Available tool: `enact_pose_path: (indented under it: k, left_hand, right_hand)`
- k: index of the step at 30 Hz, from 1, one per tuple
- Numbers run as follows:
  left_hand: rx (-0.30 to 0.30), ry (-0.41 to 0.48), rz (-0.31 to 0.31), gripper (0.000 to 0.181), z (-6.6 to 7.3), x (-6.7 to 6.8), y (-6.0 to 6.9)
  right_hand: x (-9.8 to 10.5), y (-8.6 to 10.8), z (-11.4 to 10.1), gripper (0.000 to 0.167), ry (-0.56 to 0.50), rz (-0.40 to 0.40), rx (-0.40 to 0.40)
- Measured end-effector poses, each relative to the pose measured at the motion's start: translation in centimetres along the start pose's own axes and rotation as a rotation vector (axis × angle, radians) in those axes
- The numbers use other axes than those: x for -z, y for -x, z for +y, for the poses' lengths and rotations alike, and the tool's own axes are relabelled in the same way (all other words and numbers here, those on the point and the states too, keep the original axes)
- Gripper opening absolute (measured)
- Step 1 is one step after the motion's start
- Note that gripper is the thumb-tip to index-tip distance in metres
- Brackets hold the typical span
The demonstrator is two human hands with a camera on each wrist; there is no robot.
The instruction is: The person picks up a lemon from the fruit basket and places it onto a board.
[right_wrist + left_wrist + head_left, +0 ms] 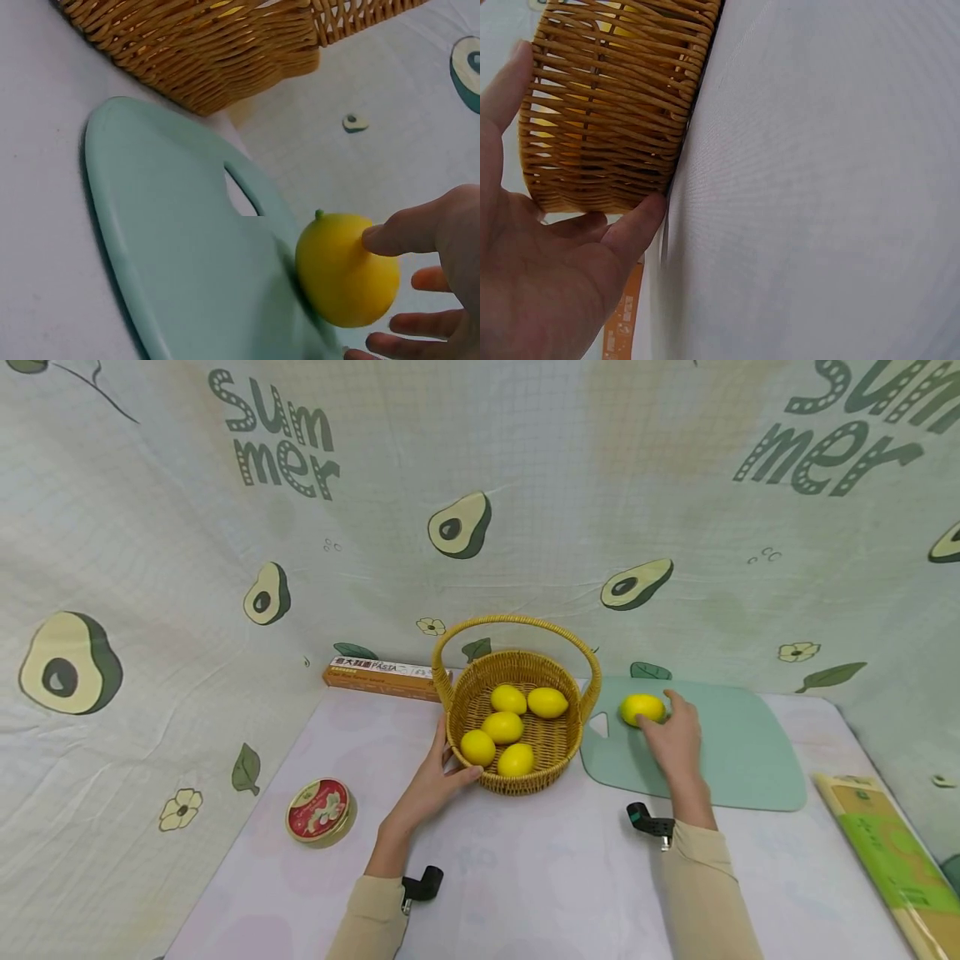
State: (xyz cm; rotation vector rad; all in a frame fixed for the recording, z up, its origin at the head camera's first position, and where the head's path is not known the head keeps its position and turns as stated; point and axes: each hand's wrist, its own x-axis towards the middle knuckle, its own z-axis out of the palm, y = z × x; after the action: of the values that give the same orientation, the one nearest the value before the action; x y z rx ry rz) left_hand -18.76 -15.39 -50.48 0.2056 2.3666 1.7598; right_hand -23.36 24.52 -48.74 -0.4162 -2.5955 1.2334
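Beige sleeves (712, 893) lead to the left grip (437, 783) holding a basket (525, 786) and the spread right grip (677, 737) touching a lemon (642, 708), likely firm, slippery, best pinched mid-body.

The wicker basket (525, 783) shows a rough weave, the plastic-looking cutting board (172, 225) a smooth matt face, the lemon (341, 277) a soft sheen.

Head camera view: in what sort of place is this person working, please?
Probably a staged, kitchen-like corner: an avocado-print cloth hangs behind the table, which bears a green cutting board and a wicker basket of lemons.
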Motion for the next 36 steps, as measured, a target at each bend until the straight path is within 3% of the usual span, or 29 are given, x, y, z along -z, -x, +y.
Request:
enact_pose_path:
  k: [9,16,21,25,32,36]
  left_hand:
    - [0.012,-0.007,0.013,0.109,0.1,0.0,-0.1]
    - [-0.001,-0.007,0.013,0.109,0.0,0.0,0.0]
    - [-0.003,-0.002,0.008,0.109,0.0,0.0,0.0]
    - [-0.001,0.005,0.001,0.109,0.1,0.0,0.0]
    - [0.012,0.026,-0.012,0.11,0.2,0.0,0.0]
    - [0.013,0.022,-0.003,0.11,0.3,0.0,0.1]
  right_hand:
    - [2.0,0.6,-2.0,0.069,-0.043,0.06,0.051]
    - [3.4,1.6,-4.5,0.059,-0.218,0.14,0.136]
    - [4.5,2.6,-6.3,0.058,-0.321,0.146,0.217]
    - [4.9,3.5,-7.6,0.06,-0.359,0.135,0.344]
    - [5.0,5.9,-11.2,0.058,-0.455,0.114,0.665]
    - [4.5,6.9,-12.5,0.059,-0.462,0.056,0.759]
